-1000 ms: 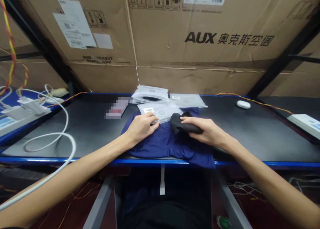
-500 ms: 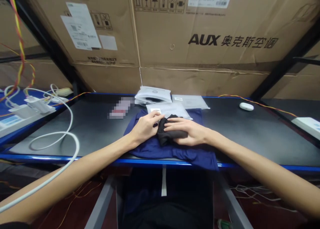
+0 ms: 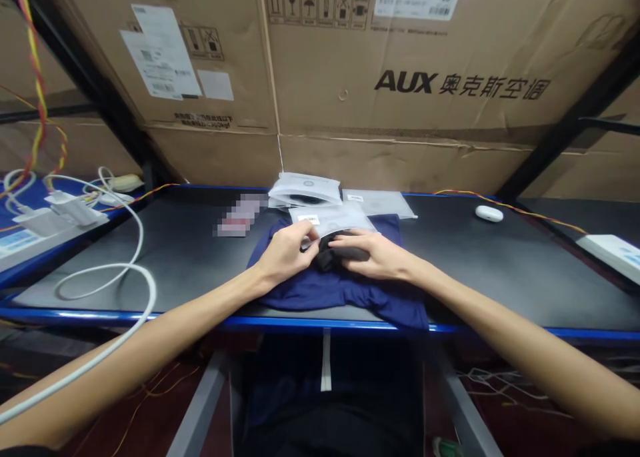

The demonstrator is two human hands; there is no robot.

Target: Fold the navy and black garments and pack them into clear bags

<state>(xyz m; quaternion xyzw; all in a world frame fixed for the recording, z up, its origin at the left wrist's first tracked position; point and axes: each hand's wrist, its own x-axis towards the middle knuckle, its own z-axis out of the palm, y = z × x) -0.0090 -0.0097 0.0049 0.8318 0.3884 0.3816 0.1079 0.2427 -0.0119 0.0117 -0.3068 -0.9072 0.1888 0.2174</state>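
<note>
The black cloth [image 3: 327, 257] was a soft, crumpled bundle on top of the navy cloth [image 3: 305, 290], near its middle. The frosted white pouch [image 3: 343, 216], labelled toward its left, lay over the navy cloth's far part, its near edge arched at the black bundle; how far inside that reached was hidden.
</note>
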